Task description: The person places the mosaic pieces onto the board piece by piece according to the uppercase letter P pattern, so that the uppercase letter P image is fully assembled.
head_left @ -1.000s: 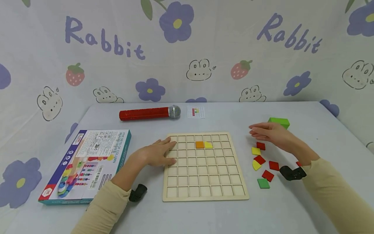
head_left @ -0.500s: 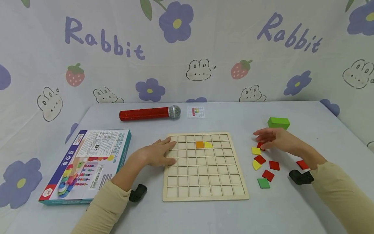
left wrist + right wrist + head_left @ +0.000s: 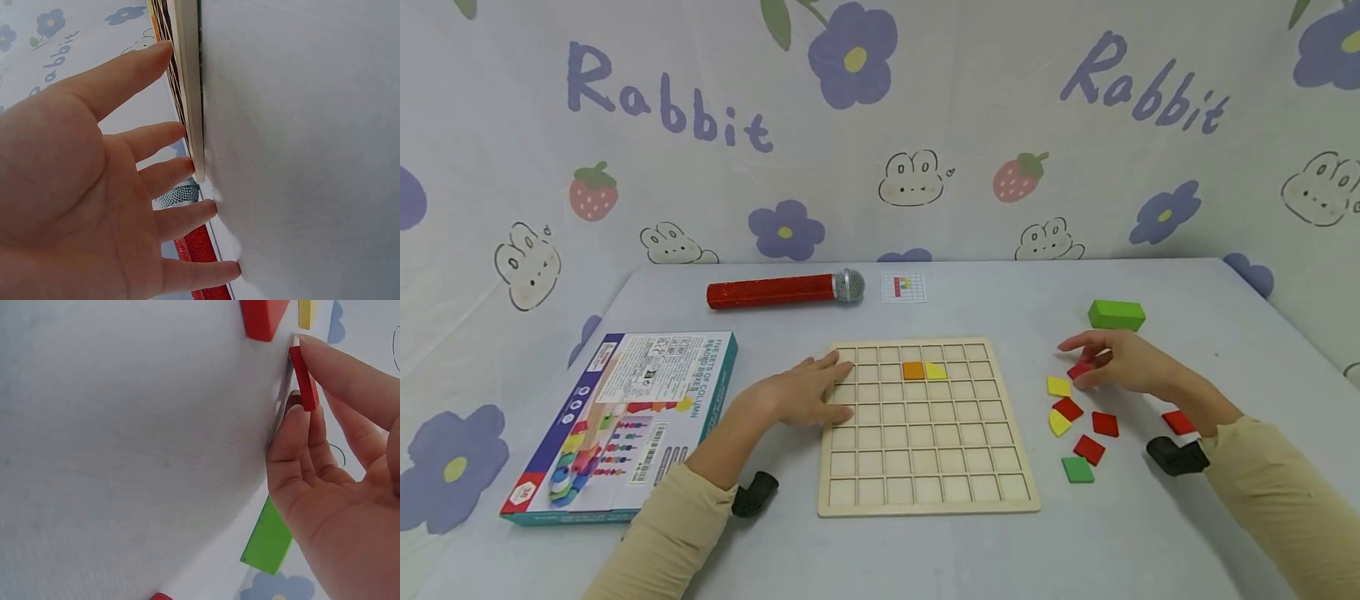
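My right hand (image 3: 1127, 363) pinches a red square tile (image 3: 304, 379) between thumb and fingers, just above the table at the right of the board. Around it lie a yellow square tile (image 3: 1058, 387), a yellow quarter-round tile (image 3: 1060, 423), a green square tile (image 3: 1078, 470) and several other red tiles (image 3: 1105, 424). My left hand (image 3: 801, 393) spreads its fingers, and its thumb and some fingertips rest on the left rim of the wooden grid board (image 3: 928, 509). An orange tile (image 3: 913, 371) and a yellow quarter-round tile (image 3: 935, 372) sit side by side in the board's second row.
A green block (image 3: 1116, 315) stands behind my right hand. At the back lie a red microphone (image 3: 775, 292) and a small card (image 3: 903, 287) printed with a coloured grid. A flat cardboard box (image 3: 647, 425) occupies the left side of the table.
My right hand has come down to the right, from over the table onto the rearmost red tile, and now pinches it with one edge raised. The left hand stays at the board.
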Demonstrator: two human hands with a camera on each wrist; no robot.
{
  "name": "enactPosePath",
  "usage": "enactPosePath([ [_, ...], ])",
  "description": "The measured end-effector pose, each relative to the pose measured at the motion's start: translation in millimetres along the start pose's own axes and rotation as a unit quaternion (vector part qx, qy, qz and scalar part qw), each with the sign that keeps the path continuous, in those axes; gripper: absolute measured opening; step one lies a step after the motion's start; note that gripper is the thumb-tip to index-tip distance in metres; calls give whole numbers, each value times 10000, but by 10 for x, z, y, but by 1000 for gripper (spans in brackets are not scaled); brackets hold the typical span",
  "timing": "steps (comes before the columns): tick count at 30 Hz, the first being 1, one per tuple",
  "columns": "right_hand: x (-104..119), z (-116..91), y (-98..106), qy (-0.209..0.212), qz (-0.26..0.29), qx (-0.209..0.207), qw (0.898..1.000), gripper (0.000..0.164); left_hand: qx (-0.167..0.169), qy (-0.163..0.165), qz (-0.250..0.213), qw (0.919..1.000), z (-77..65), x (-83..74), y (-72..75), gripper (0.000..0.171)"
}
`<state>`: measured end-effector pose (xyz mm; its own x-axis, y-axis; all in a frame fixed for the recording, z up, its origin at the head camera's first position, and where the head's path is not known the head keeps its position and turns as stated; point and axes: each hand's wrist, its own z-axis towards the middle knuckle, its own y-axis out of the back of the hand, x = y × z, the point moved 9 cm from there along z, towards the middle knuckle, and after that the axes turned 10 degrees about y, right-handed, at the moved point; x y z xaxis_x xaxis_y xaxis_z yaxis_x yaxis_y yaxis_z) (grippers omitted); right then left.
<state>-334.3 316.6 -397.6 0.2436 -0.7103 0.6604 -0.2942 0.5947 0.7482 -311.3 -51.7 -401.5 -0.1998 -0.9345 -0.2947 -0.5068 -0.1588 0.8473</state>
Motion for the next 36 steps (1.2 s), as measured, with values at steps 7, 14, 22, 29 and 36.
enactPosePath([
  [7,-68,-2,79,-349,-372,-181,9985,42,-7,-10,18,10000,8,3,-4,71],
  [14,-123,25,138,-817,-106,-467,9955,41,5,-22,52,10000,16,6,-3,71],
  [22,19,182,-2,-978,651,-398,9923,50,16,16,51,10000,4,20,-15,72],
  [29,264,379,-188,-952,1363,-282,9857,52,-15,15,-5,10000,-11,18,-15,72],
  [36,541,578,-449,-813,2068,24,9750,42,-13,49,-18,10000,-19,10,-8,72],
])
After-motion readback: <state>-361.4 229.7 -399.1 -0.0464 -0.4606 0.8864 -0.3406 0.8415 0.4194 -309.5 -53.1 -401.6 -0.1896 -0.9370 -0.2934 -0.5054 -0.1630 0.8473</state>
